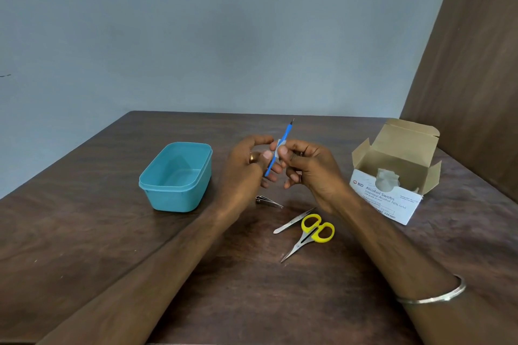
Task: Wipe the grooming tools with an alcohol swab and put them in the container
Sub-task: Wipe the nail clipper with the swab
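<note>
Right hand (305, 165) pinches white swab (277, 148) around blue-handled tool (277, 151); left hand (249, 162) grips the tool's lower end above table (112, 232). Container (176, 176) sits left, holding no tools yet. Risk: the slim handle slipping, metal tip pricking fingers.

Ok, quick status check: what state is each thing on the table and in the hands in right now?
blue tool: held upright over the table, being wiped
swab: wrapped round the tool
left hand: holds the tool's lower part
right hand: pinches the swab
container: open, nothing inside
nail clipper: on table
tweezers: on table
scissors: closed, on table
swab box: flaps open
</note>
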Tool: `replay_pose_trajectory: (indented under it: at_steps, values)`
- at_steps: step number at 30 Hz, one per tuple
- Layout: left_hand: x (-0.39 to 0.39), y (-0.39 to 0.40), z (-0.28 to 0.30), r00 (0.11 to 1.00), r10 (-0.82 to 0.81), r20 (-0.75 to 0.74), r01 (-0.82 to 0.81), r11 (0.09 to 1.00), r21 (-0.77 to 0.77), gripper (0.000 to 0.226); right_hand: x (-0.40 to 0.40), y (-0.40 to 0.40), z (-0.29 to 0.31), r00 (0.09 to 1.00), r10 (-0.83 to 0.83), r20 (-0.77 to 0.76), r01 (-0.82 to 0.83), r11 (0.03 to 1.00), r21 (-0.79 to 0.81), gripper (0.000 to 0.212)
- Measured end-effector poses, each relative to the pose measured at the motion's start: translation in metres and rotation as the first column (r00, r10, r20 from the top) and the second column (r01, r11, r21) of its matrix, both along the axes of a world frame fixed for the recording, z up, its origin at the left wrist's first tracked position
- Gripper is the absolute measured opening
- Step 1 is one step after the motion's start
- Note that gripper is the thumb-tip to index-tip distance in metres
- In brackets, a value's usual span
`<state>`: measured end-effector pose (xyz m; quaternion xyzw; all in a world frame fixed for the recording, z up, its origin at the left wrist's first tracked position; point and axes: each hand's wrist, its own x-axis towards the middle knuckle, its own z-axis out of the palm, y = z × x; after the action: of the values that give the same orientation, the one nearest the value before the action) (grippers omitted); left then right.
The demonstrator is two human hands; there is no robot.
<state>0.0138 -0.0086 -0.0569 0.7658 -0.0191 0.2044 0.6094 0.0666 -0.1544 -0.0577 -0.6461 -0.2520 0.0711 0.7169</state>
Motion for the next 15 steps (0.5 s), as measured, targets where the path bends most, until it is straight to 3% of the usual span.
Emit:
replay_pose_trajectory:
  at_steps: [3, 9, 15]
  values:
    - [-0.001, 0.003, 0.003, 0.990, 0.118, 0.072, -0.126, 0.985, 0.120, 0.016, 0.002, -0.002, 0.005, 0.995, -0.034, 0.090, 0.040, 0.997, -0.061, 0.015]
    - [-0.007, 0.003, 0.012, 0.985, 0.091, 0.148, -0.100, 0.994, 0.052, 0.014, -0.003, 0.000, 0.005, 0.977, 0.054, 0.204, -0.005, 0.972, -0.235, 0.015]
    - [-0.010, 0.003, 0.018, 0.976, 0.151, 0.155, -0.139, 0.987, -0.081, 0.009, -0.006, 0.000, 0.007, 0.967, 0.050, 0.250, 0.022, 0.961, -0.277, 0.013]
